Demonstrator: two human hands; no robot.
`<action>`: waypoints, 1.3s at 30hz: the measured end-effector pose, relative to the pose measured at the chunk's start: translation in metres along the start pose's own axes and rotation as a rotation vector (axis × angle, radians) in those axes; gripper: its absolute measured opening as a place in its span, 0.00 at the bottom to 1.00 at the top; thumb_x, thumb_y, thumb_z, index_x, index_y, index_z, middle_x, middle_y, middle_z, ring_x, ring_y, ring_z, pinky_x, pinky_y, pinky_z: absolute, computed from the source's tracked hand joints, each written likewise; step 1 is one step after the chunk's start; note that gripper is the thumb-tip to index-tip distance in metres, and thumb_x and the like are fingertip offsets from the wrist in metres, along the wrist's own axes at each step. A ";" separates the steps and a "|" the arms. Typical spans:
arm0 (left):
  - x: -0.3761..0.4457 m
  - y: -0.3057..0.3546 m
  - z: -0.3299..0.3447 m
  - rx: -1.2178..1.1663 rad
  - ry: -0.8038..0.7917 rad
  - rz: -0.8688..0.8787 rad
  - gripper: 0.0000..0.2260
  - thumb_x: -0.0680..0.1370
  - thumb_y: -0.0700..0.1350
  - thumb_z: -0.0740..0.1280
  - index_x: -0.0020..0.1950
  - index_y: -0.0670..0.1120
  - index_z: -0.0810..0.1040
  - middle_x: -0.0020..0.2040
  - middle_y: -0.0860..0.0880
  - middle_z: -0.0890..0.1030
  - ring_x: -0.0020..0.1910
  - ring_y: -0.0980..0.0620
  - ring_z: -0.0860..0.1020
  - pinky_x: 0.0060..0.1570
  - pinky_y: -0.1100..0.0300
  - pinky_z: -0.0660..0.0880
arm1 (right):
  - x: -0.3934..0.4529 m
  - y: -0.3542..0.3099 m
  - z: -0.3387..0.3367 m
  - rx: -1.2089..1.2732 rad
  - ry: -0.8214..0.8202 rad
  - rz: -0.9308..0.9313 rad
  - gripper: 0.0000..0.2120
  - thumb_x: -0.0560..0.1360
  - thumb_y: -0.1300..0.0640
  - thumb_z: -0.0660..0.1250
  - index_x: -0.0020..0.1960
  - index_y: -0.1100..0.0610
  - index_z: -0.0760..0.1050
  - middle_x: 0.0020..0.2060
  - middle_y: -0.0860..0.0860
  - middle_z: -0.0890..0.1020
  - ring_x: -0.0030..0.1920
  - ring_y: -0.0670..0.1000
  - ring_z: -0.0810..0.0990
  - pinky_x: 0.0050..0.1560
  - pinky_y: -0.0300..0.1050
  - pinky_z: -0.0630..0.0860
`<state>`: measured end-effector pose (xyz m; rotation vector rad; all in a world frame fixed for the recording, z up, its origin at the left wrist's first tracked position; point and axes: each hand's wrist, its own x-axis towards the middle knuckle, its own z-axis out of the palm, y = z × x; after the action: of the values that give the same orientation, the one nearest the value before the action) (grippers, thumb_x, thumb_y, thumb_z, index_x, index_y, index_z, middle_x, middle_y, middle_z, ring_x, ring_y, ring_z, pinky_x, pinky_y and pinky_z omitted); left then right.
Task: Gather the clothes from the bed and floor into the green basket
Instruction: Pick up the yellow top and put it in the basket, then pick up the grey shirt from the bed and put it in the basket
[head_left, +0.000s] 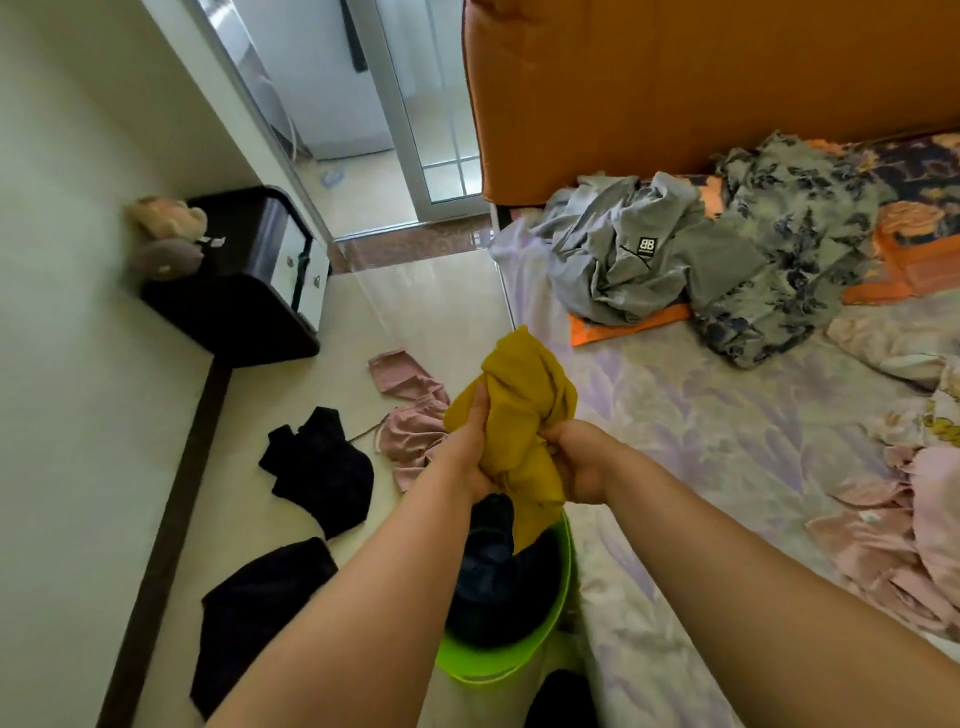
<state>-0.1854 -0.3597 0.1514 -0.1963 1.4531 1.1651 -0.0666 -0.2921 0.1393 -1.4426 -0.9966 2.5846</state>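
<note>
A bunched mustard-yellow garment (524, 405) hangs over the green basket (493, 657), gripped by my left hand (470, 452) and my right hand (579, 462). Dark clothes (498, 571) fill the basket, which stands on the floor against the bed. On the floor lie a pink garment (410, 415) and two black garments (324, 470) (254, 613). On the bed lie a grey shirt (618, 254), a grey floral garment (795, 244) and pink clothes (914, 519).
The bed (727, 431) with a lilac sheet fills the right, its orange headboard (675, 88) behind. A dark nightstand (249, 270) with soft toys stands against the left wall. A glass door (431, 130) lies ahead. A dark object (561, 699) sits by the basket.
</note>
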 end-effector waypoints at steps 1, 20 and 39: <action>0.001 -0.003 -0.008 -0.011 0.017 0.040 0.23 0.74 0.64 0.66 0.57 0.47 0.78 0.54 0.41 0.82 0.55 0.41 0.80 0.58 0.41 0.75 | 0.002 0.003 0.007 -0.039 -0.004 0.026 0.10 0.79 0.59 0.59 0.50 0.63 0.78 0.43 0.61 0.81 0.42 0.59 0.81 0.42 0.53 0.81; 0.029 -0.043 -0.053 0.079 0.262 -0.128 0.30 0.80 0.51 0.65 0.78 0.46 0.56 0.78 0.41 0.58 0.76 0.41 0.58 0.72 0.42 0.58 | 0.024 0.045 0.010 -0.360 0.235 0.044 0.18 0.80 0.59 0.61 0.69 0.59 0.70 0.66 0.58 0.75 0.67 0.58 0.73 0.66 0.54 0.70; 0.098 0.080 0.163 0.530 -0.054 0.003 0.27 0.74 0.53 0.71 0.70 0.46 0.70 0.67 0.43 0.72 0.63 0.44 0.72 0.58 0.48 0.71 | 0.021 -0.130 -0.097 -0.177 0.420 -0.148 0.12 0.81 0.56 0.58 0.62 0.54 0.73 0.53 0.54 0.80 0.55 0.54 0.77 0.57 0.51 0.72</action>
<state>-0.1617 -0.1549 0.1460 0.2032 1.6590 0.7456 -0.0399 -0.1314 0.1576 -1.7732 -1.2290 2.0122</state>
